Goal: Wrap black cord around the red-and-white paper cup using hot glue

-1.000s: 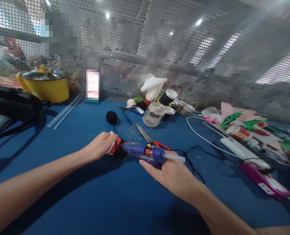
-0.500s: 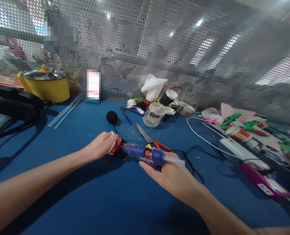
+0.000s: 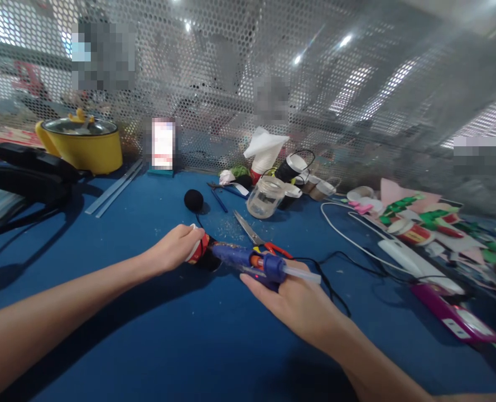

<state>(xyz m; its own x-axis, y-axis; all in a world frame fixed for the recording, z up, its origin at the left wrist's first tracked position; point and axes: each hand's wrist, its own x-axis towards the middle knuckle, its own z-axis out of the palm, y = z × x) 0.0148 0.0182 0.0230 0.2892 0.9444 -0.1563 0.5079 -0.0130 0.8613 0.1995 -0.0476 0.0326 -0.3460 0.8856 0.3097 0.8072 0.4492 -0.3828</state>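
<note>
My left hand is closed on a red and white paper cup lying on its side, with black yarn on it. From the cup a black strand runs to a black yarn ball just behind. My right hand grips a blue hot glue gun, its nozzle at the cup's dark far side; whether it touches I cannot tell. A clear glue stick juts from the gun's back end. Behind the gun lie scissors with red handles, partly covered by the gun and hand.
A clear plastic jar and several cups stand at the back. A yellow pot and long clear glue sticks are at left. Right are a white power strip, cables, a purple device and paper scraps.
The whole view has shifted slightly. Both hands keep their grip, and the glue gun stays against or near the cup with hardly any movement.
</note>
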